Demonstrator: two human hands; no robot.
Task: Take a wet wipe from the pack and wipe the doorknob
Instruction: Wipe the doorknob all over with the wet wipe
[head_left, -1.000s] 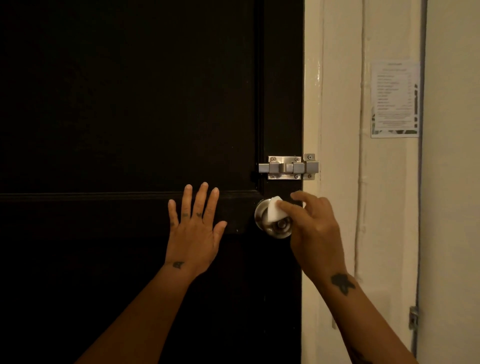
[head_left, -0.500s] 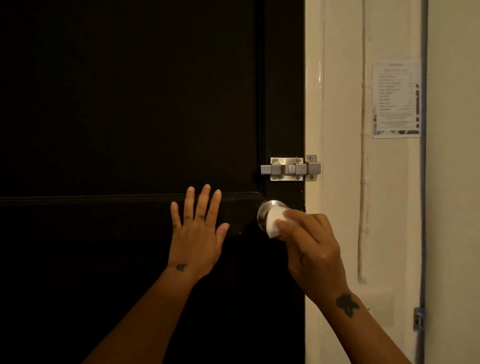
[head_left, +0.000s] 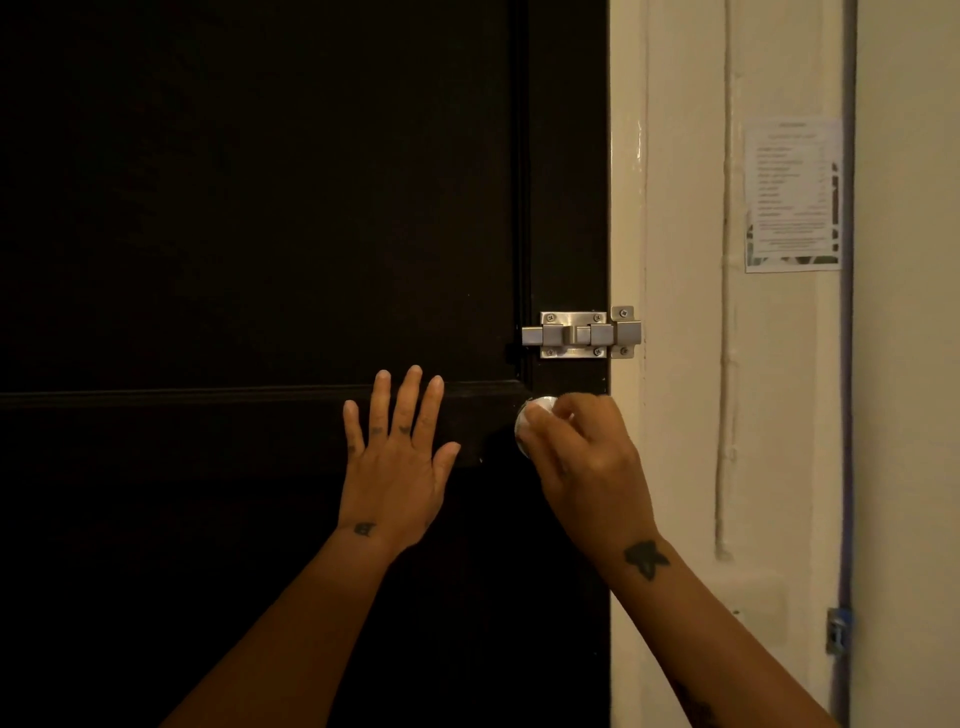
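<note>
A round silver doorknob sits on a dark door, near its right edge. My right hand covers most of the knob and holds a white wet wipe pressed on the knob's upper part; only a small white patch of the wipe shows above my fingers. My left hand lies flat on the door to the left of the knob, fingers spread, holding nothing. The wipe pack is not in view.
A steel slide bolt is fixed just above the knob, spanning door and cream frame. A printed paper sheet hangs on the wall at right. A thin cable runs down the wall.
My right hand has moved over the knob with the wipe, from its lower front up to its top, and now hides most of it. My left hand stays flat on the door.
</note>
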